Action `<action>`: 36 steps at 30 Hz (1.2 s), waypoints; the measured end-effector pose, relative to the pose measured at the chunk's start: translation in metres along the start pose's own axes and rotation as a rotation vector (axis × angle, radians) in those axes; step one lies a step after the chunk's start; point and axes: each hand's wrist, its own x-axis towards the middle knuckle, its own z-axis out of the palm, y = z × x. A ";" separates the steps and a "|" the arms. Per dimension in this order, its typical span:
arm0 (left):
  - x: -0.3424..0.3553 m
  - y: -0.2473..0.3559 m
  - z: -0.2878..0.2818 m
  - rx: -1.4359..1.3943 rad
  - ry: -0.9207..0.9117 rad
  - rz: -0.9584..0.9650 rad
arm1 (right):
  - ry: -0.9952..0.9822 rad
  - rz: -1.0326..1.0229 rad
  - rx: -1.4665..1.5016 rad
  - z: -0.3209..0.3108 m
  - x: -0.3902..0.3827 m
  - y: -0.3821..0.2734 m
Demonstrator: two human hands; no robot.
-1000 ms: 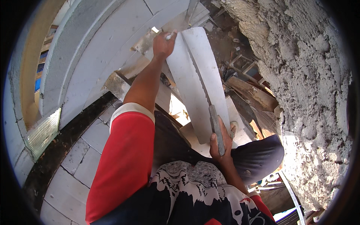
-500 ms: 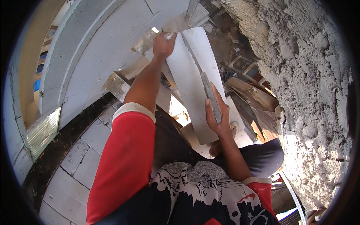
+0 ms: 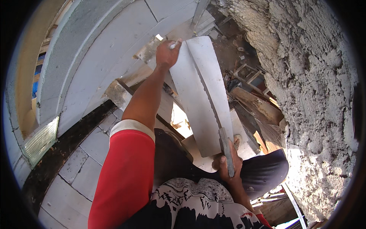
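Note:
A long white block (image 3: 190, 87), like a lightweight concrete block, lies lengthwise in front of me, its near end by my knees. Across its top runs the thin toothed blade of a handsaw (image 3: 207, 93). My right hand (image 3: 234, 162) is wrapped round the saw's grey handle, close to my body past the block's near end. My left hand (image 3: 167, 55) is closed at the block's far left corner, gripping its edge; something small and white shows between thumb and fingers. How deep the blade sits in the block I cannot tell.
A rough, grey-plastered wall (image 3: 305, 76) rises on the right. On the left stands a smooth block wall (image 3: 106, 49), with a ribbed translucent piece (image 3: 41, 143) beside it. Wooden boards (image 3: 256, 105) and debris lie beyond the block. My bent knee (image 3: 267, 171) is beside the saw handle.
My right hand has drawn the saw back toward my body, from over the block to past its near end. The left hand stays at the far corner. The view has shifted slightly.

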 end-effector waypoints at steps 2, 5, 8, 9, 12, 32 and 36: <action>-0.004 0.008 0.001 0.005 -0.021 -0.034 | 0.017 -0.026 -0.029 0.007 0.015 0.006; -0.008 0.005 0.004 -0.016 -0.022 -0.086 | -0.094 0.223 0.163 0.013 0.067 -0.014; -0.001 0.003 0.002 -0.067 -0.017 -0.026 | -0.030 0.003 0.060 0.011 0.037 0.004; -0.004 0.005 0.000 -0.072 -0.023 -0.030 | -0.004 -0.081 0.000 0.009 0.028 0.011; 0.008 0.016 -0.005 -0.069 -0.014 -0.012 | -0.017 -0.048 0.019 0.006 0.039 0.008; -0.011 0.012 -0.009 -0.039 -0.032 -0.081 | -0.007 0.137 0.123 0.000 -0.019 -0.006; -0.003 0.003 0.006 -0.032 -0.036 -0.060 | 0.048 -0.021 0.096 0.024 0.060 -0.015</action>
